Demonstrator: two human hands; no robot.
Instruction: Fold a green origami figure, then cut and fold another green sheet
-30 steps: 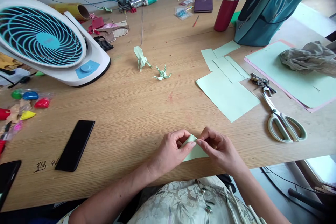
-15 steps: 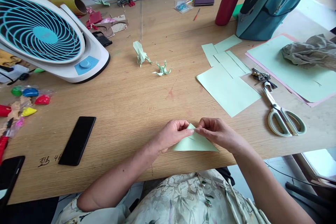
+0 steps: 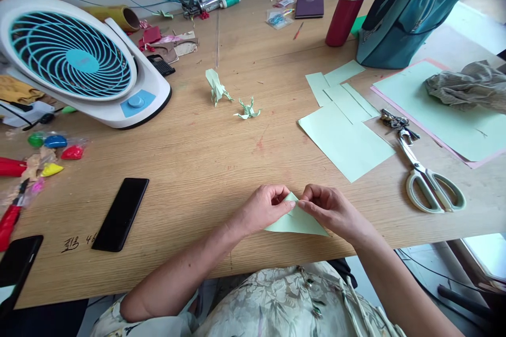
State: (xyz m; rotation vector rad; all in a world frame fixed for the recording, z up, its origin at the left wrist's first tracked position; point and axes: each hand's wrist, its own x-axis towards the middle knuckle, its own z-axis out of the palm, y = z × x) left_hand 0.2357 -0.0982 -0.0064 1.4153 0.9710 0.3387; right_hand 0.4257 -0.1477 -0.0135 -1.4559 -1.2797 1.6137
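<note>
A pale green sheet of paper (image 3: 298, 222), folded into a triangle, lies near the table's front edge with its point facing away from me. My left hand (image 3: 269, 205) pinches it near the top left, thumb pressed on the paper. Opposite, my right hand (image 3: 326, 209) pinches the right side close to the tip, its thumb almost touching the left one. The fingers hide part of both slanted edges. Beyond my hands stand two folded green paper figures, a taller one (image 3: 215, 86) and a small spiky one (image 3: 248, 109).
Loose green sheets (image 3: 348, 139) lie to the right, beside scissors (image 3: 432, 181) and keys (image 3: 395, 120). A red bottle (image 3: 348, 10) and a teal bag (image 3: 395, 21) stand behind them. On the left are a fan (image 3: 83, 60), a black phone (image 3: 120, 215) and colourful clay packets (image 3: 55, 140).
The camera view has shifted slightly, so everything sits a little lower and further right. Both hands keep their pinch on the folded paper, with hardly any movement of their own.
</note>
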